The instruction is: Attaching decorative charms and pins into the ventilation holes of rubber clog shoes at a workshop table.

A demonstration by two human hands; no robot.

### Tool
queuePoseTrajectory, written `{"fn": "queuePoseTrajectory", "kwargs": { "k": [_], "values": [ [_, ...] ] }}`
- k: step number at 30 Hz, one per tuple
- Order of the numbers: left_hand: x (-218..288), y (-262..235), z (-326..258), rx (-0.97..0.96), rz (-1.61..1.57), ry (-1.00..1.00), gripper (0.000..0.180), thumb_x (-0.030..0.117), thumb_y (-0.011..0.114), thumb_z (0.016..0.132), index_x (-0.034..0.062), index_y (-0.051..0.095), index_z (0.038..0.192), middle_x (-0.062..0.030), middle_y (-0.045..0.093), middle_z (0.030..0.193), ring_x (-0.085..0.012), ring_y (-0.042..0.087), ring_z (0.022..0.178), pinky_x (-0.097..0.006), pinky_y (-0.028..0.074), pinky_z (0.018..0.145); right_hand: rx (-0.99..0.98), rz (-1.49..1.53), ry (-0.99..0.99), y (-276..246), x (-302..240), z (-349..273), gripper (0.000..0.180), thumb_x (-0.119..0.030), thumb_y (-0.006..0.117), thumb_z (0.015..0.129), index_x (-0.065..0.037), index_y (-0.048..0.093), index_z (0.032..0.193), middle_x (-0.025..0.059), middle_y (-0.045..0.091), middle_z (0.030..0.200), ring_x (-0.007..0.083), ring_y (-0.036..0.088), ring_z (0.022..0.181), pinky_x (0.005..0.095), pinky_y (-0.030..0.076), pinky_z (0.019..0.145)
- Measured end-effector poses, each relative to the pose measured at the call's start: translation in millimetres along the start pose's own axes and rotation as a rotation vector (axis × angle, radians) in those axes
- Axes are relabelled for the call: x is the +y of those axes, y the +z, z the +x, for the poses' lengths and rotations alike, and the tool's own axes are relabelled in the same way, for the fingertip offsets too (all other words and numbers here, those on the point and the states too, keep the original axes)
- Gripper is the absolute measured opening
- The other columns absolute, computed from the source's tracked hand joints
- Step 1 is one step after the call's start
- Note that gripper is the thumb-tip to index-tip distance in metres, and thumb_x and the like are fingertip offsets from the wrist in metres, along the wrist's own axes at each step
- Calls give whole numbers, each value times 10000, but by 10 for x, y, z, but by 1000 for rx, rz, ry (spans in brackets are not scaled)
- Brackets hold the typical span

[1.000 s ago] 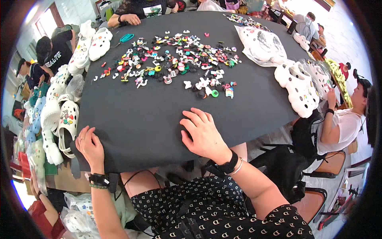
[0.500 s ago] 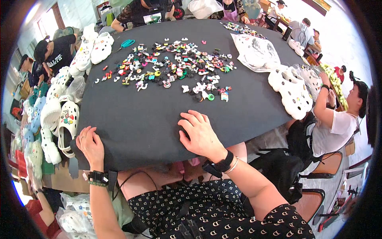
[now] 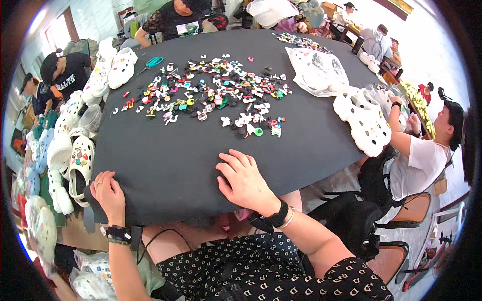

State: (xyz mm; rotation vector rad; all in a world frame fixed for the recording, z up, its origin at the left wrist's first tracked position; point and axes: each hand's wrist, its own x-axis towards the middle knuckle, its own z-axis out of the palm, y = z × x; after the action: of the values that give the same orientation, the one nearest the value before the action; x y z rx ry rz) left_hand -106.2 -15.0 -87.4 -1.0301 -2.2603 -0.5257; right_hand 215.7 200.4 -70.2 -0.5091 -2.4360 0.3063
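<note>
My left hand (image 3: 109, 196) rests on the near left corner of a dark grey table (image 3: 165, 160), fingers stretched out, holding nothing. Flat near the front edge lies my right hand (image 3: 246, 181), its fingers spread and nothing under them that I can see. Beyond both hands, small colourful shoe charms (image 3: 216, 90) are scattered in a loose pile across the middle. The charms closest to my right hand include a green round one (image 3: 258, 132) and a striped one (image 3: 276, 128).
White clogs (image 3: 82, 158) line the left edge, and teal scissors (image 3: 153, 62) lie at the far left. A white plastic bag (image 3: 316, 70) and white clogs (image 3: 369, 125) sit at the right edge. A person in a white shirt (image 3: 422, 168) sits at right; another person (image 3: 175, 22) is across the table.
The view has shifted slightly, so table and charms appear farther left. Both hands stay on the table with little movement. At the lower left, a bagged pale clog now shows beside another person's arm.
</note>
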Motion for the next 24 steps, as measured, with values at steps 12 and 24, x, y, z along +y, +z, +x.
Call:
{"fn": "queuePoseTrajectory", "kwargs": {
  "k": [12,24],
  "values": [
    [12,-20,8,-13,-28,-13,180,53,552,871,80,676,998,-87,685,1096,-276,584,1150,-447,329,1076,-174,156,-7,-179,166,70,319,-158,698,832,-60,612,1123,143,541,1345,377,458,1289,482,392,1043],
    [53,-55,-7,9,-51,-32,160,45,539,890,51,665,987,-113,676,1085,-294,578,1137,-464,304,1109,-72,-481,537,-556,2374,1365,286,-106,540,884,-36,618,1150,183,630,1218,373,552,1194,513,446,995]
  ]
}}
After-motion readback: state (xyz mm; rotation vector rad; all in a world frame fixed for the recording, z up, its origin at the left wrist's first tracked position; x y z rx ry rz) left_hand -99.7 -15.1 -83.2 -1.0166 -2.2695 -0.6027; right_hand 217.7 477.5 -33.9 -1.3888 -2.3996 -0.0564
